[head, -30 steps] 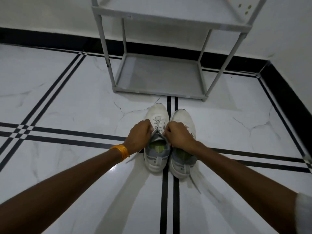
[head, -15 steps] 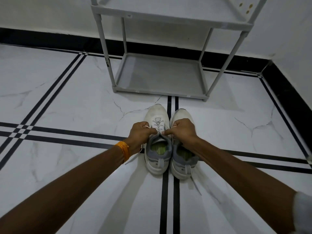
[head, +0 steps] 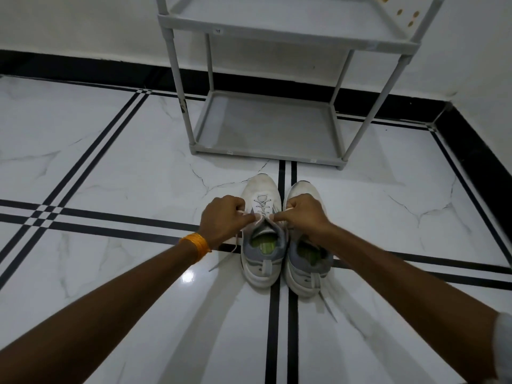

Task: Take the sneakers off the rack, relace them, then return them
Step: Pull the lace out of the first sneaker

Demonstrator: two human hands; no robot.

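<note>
White marble floor [head: 110, 167], black stripes; grey rack [head: 266, 128] against wall.

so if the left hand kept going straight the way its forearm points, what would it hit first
Probably the left sneaker: the left hand is already at its laces, heading up and right. Beyond that, the rack, though depth is hard to judge.
</note>
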